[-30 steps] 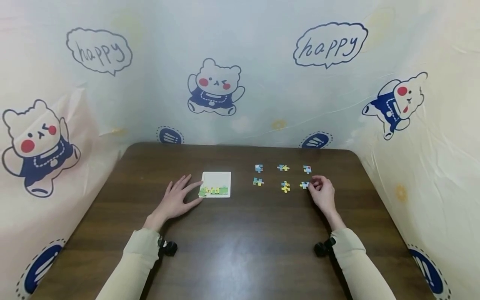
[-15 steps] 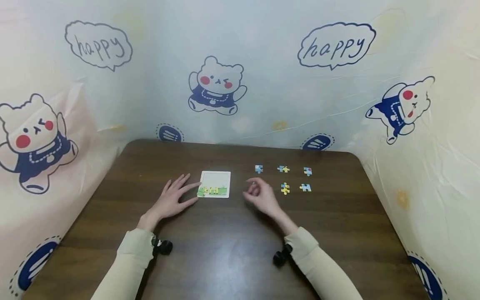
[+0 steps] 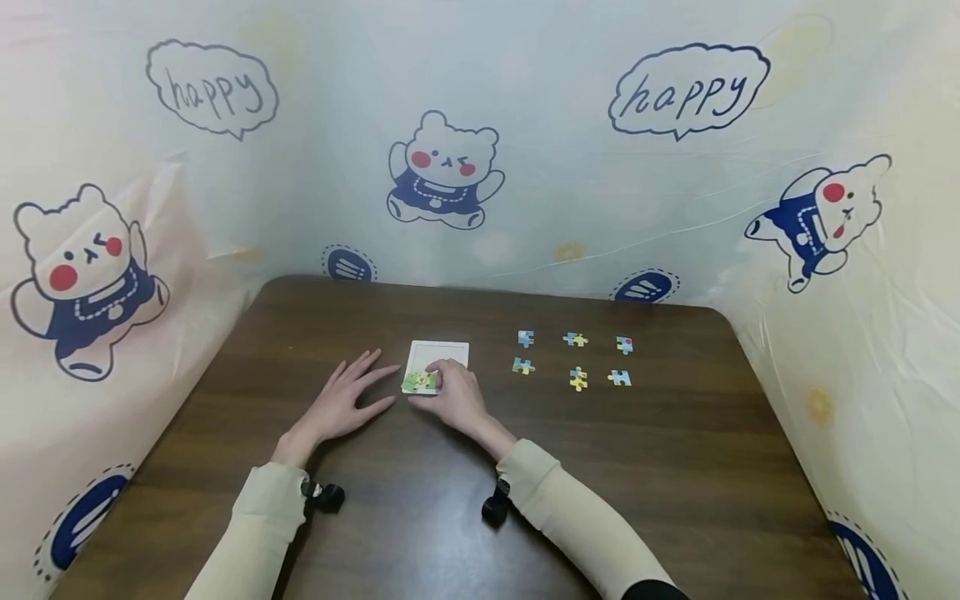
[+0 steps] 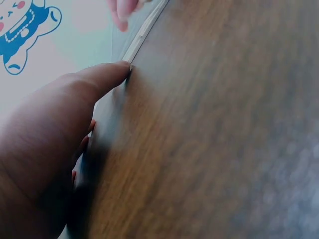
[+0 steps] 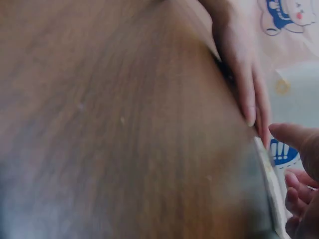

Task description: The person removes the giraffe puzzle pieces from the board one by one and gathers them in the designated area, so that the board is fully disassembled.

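A small white puzzle board (image 3: 438,348) lies on the table, with a green and yellow strip of picture along its near side. My left hand (image 3: 341,404) rests flat beside it with fingers spread; in the left wrist view its thumb (image 4: 102,79) meets the board's edge. Over the board's near right corner is my right hand (image 3: 456,398), covering part of the strip. Its thumb (image 5: 286,133) stands apart from the bent fingers in the right wrist view, and no piece shows between them. Loose jigsaw pieces lie to the right, including a yellow one (image 3: 578,379) and a blue one (image 3: 619,377).
More loose pieces lie in the same two rows, such as a blue-white one (image 3: 526,338) and a green-blue one (image 3: 523,365). A printed curtain (image 3: 555,167) hangs behind and beside the brown table (image 3: 420,517).
My right hand has swept left from the rightmost loose pieces to the board. The loose pieces keep their places. My left hand stays beside the board; the head view has shifted slightly.
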{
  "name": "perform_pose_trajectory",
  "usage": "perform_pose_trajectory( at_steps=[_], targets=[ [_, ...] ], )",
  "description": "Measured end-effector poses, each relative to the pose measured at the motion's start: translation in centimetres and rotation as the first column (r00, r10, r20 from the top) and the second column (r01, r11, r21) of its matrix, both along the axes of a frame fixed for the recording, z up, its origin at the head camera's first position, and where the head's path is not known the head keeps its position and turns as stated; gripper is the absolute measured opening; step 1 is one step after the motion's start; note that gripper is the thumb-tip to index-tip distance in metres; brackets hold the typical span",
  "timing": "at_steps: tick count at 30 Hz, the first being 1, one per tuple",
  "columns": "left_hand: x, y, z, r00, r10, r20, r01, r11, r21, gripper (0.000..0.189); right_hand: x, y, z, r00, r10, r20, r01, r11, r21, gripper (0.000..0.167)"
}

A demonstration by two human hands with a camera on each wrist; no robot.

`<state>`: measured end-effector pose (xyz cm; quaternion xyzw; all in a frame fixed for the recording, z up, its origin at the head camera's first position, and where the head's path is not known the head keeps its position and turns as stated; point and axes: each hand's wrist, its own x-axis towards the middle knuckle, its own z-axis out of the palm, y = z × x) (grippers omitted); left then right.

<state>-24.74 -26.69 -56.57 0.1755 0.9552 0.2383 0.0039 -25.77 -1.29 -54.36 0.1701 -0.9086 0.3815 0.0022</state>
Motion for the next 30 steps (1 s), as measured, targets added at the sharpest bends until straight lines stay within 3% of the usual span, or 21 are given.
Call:
perform_pose_trajectory(
  at_steps=[5, 12, 23, 30],
  targets=[
    [0.1, 0.2, -0.1, 1.0, 0.006, -0.03, -0.006, 1.0, 0.009, 0.059, -0.2, -0.6, -0.7, 0.997, -0.077, -0.027, 0.079, 0.993, 0.086, 0.049],
    [0.1, 0.1, -0.1, 0.999, 0.013, -0.04, -0.012, 1.0, 0.004, 0.058, -0.1, -1.1, -1.2, 0.994, -0.089, -0.071, 0.095, 0.991, 0.093, 0.044],
    [0.4, 0.6, -0.1, 0.999, 0.011, -0.043, -0.013, 0.999, -0.045, 0.057, 0.1, -1.3, -1.5, 0.992, -0.083, -0.099, 0.087, 0.995, 0.041, 0.032],
    [0.4, 0.4, -0.4, 0.997, 0.003, -0.075, -0.003, 1.0, -0.007, 0.056, 0.3, -0.6, -1.3, 0.991, -0.045, -0.126, 0.034, 0.995, -0.09, 0.031]
  ],
)
